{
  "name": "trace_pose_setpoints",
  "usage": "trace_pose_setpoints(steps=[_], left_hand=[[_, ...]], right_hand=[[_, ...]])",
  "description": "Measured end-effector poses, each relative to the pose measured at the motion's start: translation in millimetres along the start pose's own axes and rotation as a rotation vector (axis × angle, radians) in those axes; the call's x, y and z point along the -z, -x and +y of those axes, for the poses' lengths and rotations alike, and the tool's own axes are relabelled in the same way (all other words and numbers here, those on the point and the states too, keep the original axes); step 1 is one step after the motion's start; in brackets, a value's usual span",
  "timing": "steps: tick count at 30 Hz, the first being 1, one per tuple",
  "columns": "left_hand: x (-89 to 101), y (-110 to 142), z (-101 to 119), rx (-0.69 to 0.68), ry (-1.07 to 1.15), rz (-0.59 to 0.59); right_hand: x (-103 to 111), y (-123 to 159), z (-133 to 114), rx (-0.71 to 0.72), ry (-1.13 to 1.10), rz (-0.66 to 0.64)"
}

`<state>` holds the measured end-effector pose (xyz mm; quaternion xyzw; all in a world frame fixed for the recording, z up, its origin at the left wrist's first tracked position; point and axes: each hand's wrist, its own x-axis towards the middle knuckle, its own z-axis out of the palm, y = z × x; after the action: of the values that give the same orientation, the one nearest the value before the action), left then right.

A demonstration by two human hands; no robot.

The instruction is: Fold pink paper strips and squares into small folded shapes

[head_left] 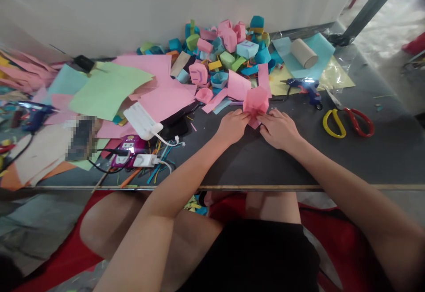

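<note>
A partly folded pink paper box (256, 99) stands on the dark tabletop between my hands, its near flap lying toward me. My left hand (233, 126) has its fingers closed on the left side of the near flap. From the other side, my right hand (278, 128) pinches the same paper, thumb tucked low. Right behind the box lie pink paper strips and a purple pen-like stick (236, 103), partly covered. To the right rest a blue glue gun (307, 89) and scissors (347, 117) with one yellow and one red handle.
Small folded paper boxes (229, 40) in several colours are heaped at the back. Coloured sheets (111, 86), a white power bank (142, 121), a purple power strip (128, 148) and another glue gun (35, 115) crowd the left. A cardboard tube (303, 54) lies at the back right.
</note>
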<state>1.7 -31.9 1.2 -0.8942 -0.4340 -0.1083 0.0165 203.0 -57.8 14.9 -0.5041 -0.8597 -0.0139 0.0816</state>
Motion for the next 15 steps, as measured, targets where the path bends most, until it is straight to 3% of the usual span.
trace_pose_setpoints(steps=[8, 15], left_hand=[[5.6, -2.3, 1.4, -0.057, 0.005, -0.028], [-0.6, -2.1, 0.6, -0.065, 0.008, 0.009]], right_hand=[[0.2, -0.2, -4.2, -0.015, -0.012, 0.006], [1.8, -1.2, -4.4, -0.025, 0.014, -0.032]])
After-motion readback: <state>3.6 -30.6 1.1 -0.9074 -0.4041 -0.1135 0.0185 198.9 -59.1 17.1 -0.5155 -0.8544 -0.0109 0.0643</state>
